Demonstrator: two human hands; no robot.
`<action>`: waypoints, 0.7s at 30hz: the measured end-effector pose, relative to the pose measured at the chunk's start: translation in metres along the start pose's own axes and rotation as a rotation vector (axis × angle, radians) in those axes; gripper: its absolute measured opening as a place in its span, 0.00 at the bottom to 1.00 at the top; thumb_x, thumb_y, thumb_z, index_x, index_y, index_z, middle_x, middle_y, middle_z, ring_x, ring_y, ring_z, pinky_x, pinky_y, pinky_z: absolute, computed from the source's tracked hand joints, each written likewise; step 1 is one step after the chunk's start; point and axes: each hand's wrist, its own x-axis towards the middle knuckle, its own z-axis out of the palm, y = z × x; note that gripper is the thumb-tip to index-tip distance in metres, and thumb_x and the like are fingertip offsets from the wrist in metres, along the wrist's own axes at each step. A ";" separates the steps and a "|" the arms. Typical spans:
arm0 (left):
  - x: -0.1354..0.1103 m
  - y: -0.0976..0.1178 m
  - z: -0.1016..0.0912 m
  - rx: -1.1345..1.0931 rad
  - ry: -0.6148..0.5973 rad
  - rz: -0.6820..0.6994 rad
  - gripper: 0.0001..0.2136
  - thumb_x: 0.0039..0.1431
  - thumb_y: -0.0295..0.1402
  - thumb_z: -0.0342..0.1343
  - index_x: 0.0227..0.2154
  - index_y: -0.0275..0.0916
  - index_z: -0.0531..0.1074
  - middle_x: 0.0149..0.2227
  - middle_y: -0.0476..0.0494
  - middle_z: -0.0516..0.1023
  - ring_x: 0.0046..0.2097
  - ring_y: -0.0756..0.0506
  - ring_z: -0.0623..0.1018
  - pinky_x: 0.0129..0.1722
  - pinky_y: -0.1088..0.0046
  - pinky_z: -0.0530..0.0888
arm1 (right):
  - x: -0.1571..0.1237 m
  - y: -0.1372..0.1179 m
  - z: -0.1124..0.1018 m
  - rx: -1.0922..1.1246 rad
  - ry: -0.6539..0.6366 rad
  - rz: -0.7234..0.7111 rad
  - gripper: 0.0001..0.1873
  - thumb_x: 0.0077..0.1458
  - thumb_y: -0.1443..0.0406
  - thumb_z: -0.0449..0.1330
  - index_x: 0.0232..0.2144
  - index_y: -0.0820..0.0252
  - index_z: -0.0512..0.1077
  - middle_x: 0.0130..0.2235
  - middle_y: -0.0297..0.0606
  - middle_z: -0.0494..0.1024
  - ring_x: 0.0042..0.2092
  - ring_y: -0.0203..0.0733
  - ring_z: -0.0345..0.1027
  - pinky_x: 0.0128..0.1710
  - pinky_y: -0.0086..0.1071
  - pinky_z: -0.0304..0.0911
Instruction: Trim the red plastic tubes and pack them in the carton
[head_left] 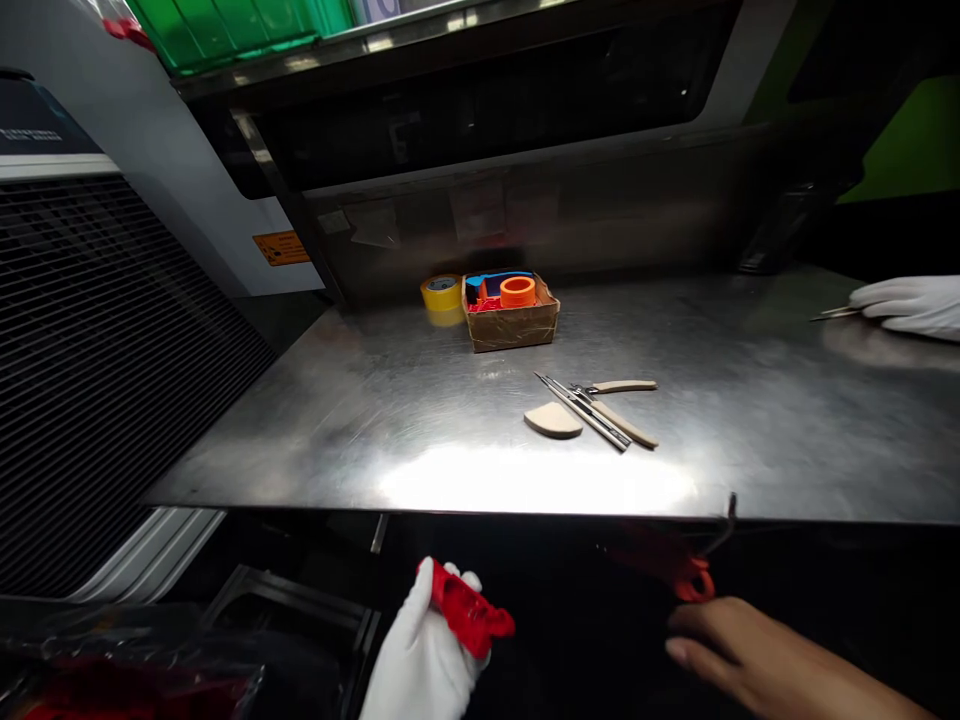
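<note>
My left hand (427, 645), in a white glove, is below the table's front edge, closed around a small, irregular red piece (472, 610). My bare right hand (727, 640) is lower right, its fingers bent by an orange-red loop (694, 583). A dark red, blurred shape extends left from that loop, and a bent metal hook (726, 525) rises beside it at the table edge. What the right fingers grip is not clear. On the table ahead lie beige-handled pliers (622, 410), slim metal tools (585, 410) and a beige wedge-shaped pad (553, 420).
A small cardboard box (514, 328) holds an orange tape roll (517, 292); yellow tape (442, 295) stands beside it on the metal table (337, 430). At right, another person's gloved hand (911, 305) holds a thin tool. A green bin (232, 35) sits on the overhead shelf.
</note>
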 end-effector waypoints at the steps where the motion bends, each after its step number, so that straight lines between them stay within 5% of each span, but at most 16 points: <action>1: -0.001 -0.001 0.000 -0.007 0.005 0.004 0.06 0.62 0.35 0.52 0.36 0.38 0.68 0.36 0.43 0.73 0.32 0.46 0.76 0.28 0.69 0.74 | 0.008 0.013 0.006 -0.030 0.062 0.120 0.20 0.52 0.49 0.56 0.33 0.56 0.78 0.35 0.44 0.79 0.37 0.56 0.74 0.37 0.42 0.69; 3: -0.002 -0.005 0.001 -0.020 0.005 0.004 0.06 0.62 0.35 0.52 0.37 0.38 0.68 0.36 0.43 0.73 0.34 0.45 0.76 0.29 0.69 0.74 | 0.023 0.030 0.015 0.012 0.249 0.236 0.20 0.47 0.49 0.58 0.30 0.59 0.77 0.30 0.45 0.78 0.34 0.60 0.73 0.34 0.45 0.68; 6: -0.004 -0.010 0.000 -0.043 0.009 0.023 0.06 0.62 0.35 0.53 0.36 0.37 0.69 0.36 0.43 0.73 0.36 0.45 0.76 0.30 0.68 0.74 | 0.042 0.031 0.031 0.205 0.448 0.167 0.22 0.45 0.49 0.60 0.36 0.58 0.77 0.34 0.44 0.79 0.40 0.60 0.74 0.39 0.44 0.68; 10: -0.004 -0.016 -0.005 -0.015 0.045 0.135 0.06 0.62 0.34 0.52 0.38 0.39 0.71 0.38 0.45 0.74 0.43 0.44 0.76 0.38 0.64 0.75 | 0.060 0.017 0.060 0.346 0.526 0.059 0.23 0.49 0.48 0.56 0.38 0.58 0.76 0.39 0.42 0.79 0.45 0.53 0.73 0.43 0.36 0.69; 13: -0.006 -0.016 -0.011 0.264 -0.015 0.292 0.12 0.61 0.42 0.51 0.41 0.39 0.71 0.40 0.42 0.76 0.44 0.42 0.75 0.41 0.64 0.73 | 0.065 0.011 0.077 0.420 0.604 0.014 0.24 0.50 0.49 0.55 0.37 0.62 0.74 0.38 0.44 0.79 0.44 0.53 0.73 0.41 0.36 0.70; 18: 0.002 -0.005 -0.036 0.764 0.155 0.689 0.15 0.57 0.43 0.56 0.44 0.41 0.69 0.42 0.42 0.77 0.45 0.41 0.75 0.47 0.66 0.69 | 0.025 0.002 0.077 0.515 0.814 -0.078 0.22 0.51 0.51 0.57 0.42 0.60 0.71 0.43 0.45 0.77 0.50 0.56 0.68 0.47 0.41 0.68; 21: 0.016 0.006 -0.061 0.861 0.288 0.778 0.16 0.52 0.38 0.62 0.44 0.44 0.71 0.45 0.43 0.75 0.50 0.40 0.72 0.53 0.66 0.64 | -0.011 -0.018 0.057 0.489 0.707 -0.182 0.15 0.53 0.54 0.58 0.41 0.51 0.73 0.44 0.43 0.76 0.46 0.56 0.70 0.43 0.42 0.69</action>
